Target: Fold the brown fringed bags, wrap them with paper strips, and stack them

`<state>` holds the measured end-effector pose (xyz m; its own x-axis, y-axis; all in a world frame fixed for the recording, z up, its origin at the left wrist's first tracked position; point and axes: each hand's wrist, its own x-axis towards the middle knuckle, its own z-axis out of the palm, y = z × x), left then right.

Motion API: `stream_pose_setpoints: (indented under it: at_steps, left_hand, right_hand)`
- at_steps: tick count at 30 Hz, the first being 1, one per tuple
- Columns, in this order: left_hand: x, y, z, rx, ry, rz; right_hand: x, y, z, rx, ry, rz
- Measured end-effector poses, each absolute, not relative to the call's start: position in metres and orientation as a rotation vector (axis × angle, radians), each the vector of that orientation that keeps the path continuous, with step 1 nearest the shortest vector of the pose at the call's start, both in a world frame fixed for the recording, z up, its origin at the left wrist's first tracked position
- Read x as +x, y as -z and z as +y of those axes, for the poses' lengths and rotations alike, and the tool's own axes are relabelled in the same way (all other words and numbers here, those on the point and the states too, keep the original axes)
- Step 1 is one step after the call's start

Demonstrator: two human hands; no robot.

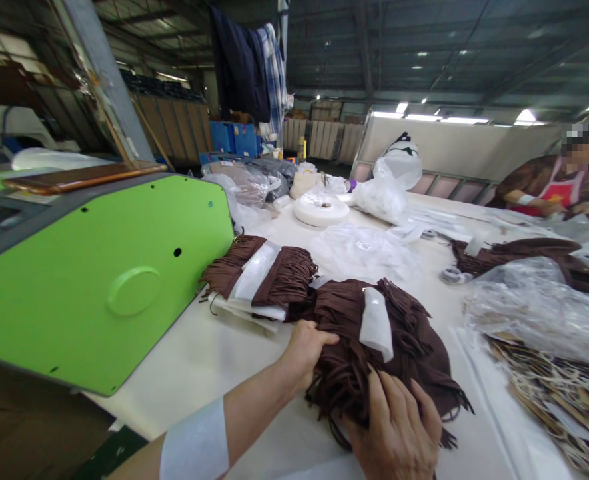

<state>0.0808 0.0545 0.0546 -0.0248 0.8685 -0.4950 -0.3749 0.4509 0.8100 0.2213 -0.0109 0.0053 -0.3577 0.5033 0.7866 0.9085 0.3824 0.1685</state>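
A bundle of brown fringe strips (374,347), bound by a white band (376,323), lies on the white table (194,360) in front of me. My left hand (307,350) grips its left edge with curled fingers. My right hand (397,427) presses on the near end of the bundle, fingers closed into the strips. A second banded brown bundle (269,273) lies just behind, beside the green machine.
A green machine housing (99,280) fills the left side, with a phone (79,177) on top. Clear plastic bags (539,307) and a stack of cards lie right. White tape rolls (321,209) sit farther back. Another person (554,187) works at the far right.
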Motion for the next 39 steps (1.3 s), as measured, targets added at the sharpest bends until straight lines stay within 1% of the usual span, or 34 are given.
stream_pose_setpoints:
  at_steps: [9, 18, 22, 28, 33, 35, 36, 38, 39]
  left_hand:
    - [0.068, -0.038, 0.058, 0.512, -1.117, 1.223]
    - [0.057, -0.049, 0.037, 0.773, -0.841, 1.243]
    - [0.06, -0.045, 0.033, 0.744, -0.913, 1.18]
    - [0.069, -0.021, 0.034, 0.566, -1.085, 1.063]
    - [0.067, -0.008, 0.035, 0.544, -1.091, 1.019]
    - [0.059, -0.01, 0.032, 0.743, -1.034, 1.133]
    - [0.055, -0.013, 0.028, 0.918, -1.02, 1.276]
    - [0.047, -0.022, 0.018, 1.442, -1.108, 1.618]
    - [0.045, -0.026, 0.012, 1.776, -1.196, 1.71]
  right_hand:
    - [0.228, -0.011, -0.007, -0.979, 0.631, -2.038]
    - [0.223, -0.002, -0.011, -0.954, 0.661, -2.005]
    - [0.225, -0.002, -0.012, -0.998, 0.643, -1.986]
    - [0.227, 0.006, -0.014, -0.982, 0.633, -1.944]
    - [0.226, 0.01, -0.011, -0.965, 0.641, -1.945]
    - [0.226, 0.007, -0.01, -0.962, 0.635, -1.938]
    - [0.225, 0.004, -0.01, -0.971, 0.627, -1.938]
    - [0.225, -0.001, -0.011, -0.999, 0.617, -1.945]
    - [0.225, -0.003, -0.011, -1.009, 0.616, -1.948]
